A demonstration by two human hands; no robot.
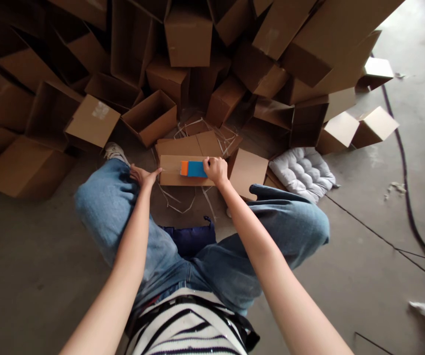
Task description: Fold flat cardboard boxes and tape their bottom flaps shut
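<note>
I sit on the floor with a flat brown cardboard box [173, 177] lying between my knees. My right hand [216, 170] is closed on a blue and orange tool [193, 168], likely a tape dispenser, pressed on the box's top. My left hand [143, 175] rests at the box's left end, fingers partly curled against the edge, thumb stretched toward the cardboard. More flattened cardboard [190, 145] lies just behind the box.
A large heap of brown cardboard boxes [188, 37] fills the area in front of me. White strapping strips [177, 202] lie on the floor around the box. A grey quilted cushion [303, 170] lies to the right, a dark blue cushion [190, 239] under me. Black cables [406, 197] cross the concrete floor at right.
</note>
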